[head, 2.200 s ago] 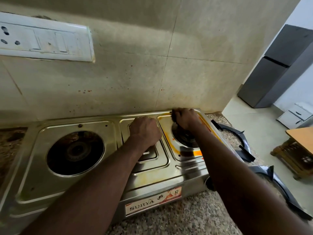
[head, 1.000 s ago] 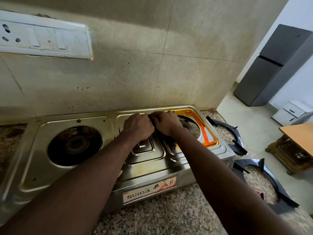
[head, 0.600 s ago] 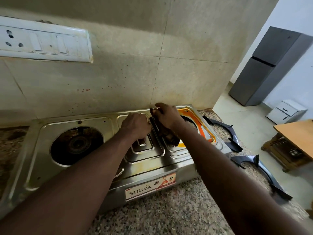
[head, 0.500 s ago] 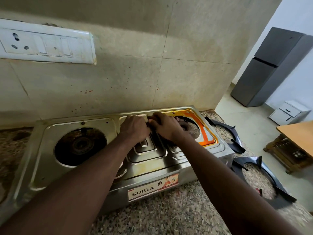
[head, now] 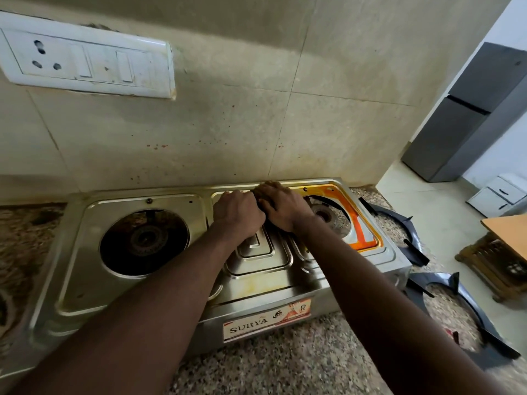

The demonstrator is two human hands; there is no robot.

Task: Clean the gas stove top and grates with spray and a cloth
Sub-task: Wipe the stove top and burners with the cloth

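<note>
Stove top [head: 273,280] is set on the speckled desk [head: 285,366], against the tiled wall. It seems to be wiped near its back edge, in the middle. The right hand [head: 285,208] is curled down over a dark bit of cloth [head: 260,203] (most of it is hidden). The left hand [head: 238,216] is bunched up just beside it and touches it. Whether anything is held in it cannot be told.

An orange smear [head: 359,223] is seen around the stove's right burner [head: 325,216]. It could be spread over the shiny middle part if a dirty cloth is dragged across. Fingers could be caught in the open burner hole if the wipe slips right.

A back grate [head: 405,220] and a front grate [head: 479,317] are laid on the desk right of the stove, near the right arm. They could be knocked off by an elbow. No spray bottle is seen.
</note>
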